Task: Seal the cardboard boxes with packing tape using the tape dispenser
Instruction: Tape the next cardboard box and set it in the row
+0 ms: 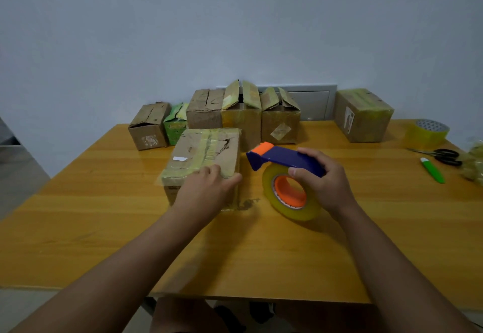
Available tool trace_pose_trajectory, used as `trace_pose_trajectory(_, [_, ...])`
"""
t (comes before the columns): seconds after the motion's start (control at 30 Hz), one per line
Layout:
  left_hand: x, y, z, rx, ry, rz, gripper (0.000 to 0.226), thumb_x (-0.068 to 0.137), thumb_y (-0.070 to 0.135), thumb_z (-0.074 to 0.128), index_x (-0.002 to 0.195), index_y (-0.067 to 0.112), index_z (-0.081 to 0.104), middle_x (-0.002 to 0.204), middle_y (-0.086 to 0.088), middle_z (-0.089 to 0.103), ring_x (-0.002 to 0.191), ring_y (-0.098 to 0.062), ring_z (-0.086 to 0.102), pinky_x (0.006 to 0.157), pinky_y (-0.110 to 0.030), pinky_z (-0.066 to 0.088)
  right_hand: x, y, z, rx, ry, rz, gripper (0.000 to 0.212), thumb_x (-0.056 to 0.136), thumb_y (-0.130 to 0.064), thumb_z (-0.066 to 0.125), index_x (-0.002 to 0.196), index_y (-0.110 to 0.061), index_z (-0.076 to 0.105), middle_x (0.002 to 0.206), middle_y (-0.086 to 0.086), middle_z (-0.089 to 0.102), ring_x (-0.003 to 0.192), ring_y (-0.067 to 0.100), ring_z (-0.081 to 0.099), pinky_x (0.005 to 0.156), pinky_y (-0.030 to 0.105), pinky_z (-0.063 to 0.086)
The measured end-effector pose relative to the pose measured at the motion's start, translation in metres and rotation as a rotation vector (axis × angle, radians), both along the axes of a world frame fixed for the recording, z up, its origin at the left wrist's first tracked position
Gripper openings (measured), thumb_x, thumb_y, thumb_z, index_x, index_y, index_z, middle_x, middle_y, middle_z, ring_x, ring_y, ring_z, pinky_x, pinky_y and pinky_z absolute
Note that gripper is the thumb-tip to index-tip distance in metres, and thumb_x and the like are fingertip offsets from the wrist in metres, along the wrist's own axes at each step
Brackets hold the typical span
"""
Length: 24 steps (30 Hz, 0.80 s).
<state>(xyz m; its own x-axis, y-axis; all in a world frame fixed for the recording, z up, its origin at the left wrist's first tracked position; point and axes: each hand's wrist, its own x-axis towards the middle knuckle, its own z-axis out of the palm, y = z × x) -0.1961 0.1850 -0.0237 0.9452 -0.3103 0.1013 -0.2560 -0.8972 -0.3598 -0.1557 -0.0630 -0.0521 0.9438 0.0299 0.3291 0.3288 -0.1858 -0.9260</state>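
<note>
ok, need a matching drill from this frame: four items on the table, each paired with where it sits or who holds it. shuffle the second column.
Column 1:
1. tape dispenser
2. spare tape roll
3. scissors
4. green box

Column 2:
A. back row, between brown boxes
B. gripped by right hand
C. far right edge of table
D. just nearer than the spare roll

Pairs: 1-B, 2-C, 3-D, 4-A
</note>
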Motion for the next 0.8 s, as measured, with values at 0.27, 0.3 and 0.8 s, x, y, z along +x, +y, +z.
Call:
trace_pose_trajectory(0.27, [-0.017, 0.022, -0.017, -0.403, -0.123, 0.077, 0.088, 0.091, 0.060, 0.048, 0.154, 0.030, -0.005, 0.162, -0.006, 0.013, 0.149, -0.022, 0.012, 0.117, -0.034, 0.009, 0.005, 0.032, -0.020, -0.047, -0.064, -0.197, 0.059, 0.078, -0.035, 0.080, 0.132, -0.026, 0.057, 0.120, -0.010, 0.057, 0.103, 0.009, 0.058, 0.080, 0.029, 0.055])
trace_pose_trajectory(0.3, [-0.020, 0.032, -0.019, -0.451, -0.183, 0.086, 0.090, 0.088, 0.064, 0.049, 0.154, 0.027, 0.001, 0.162, -0.006, 0.012, 0.149, -0.022, 0.009, 0.117, -0.035, 0.005, 0.004, 0.033, -0.022, -0.062, -0.074, -0.203, 0.059, 0.079, -0.035, 0.079, 0.133, -0.026, 0.056, 0.121, -0.010, 0.057, 0.104, 0.009, 0.058, 0.080, 0.029, 0.055])
trace_pose_trajectory(0.8, [-0.025, 0.066, -0.044, -0.775, -0.305, 0.323, 0.051, 0.092, 0.022, 0.062, 0.139, 0.014, 0.046, 0.154, -0.006, 0.036, 0.140, -0.027, 0.036, 0.096, -0.044, 0.046, -0.005, 0.037, -0.023, -0.092, -0.121, -0.256, 0.064, 0.080, -0.042, 0.075, 0.136, -0.021, 0.054, 0.127, -0.003, 0.057, 0.105, 0.013, 0.056, 0.074, 0.017, 0.046])
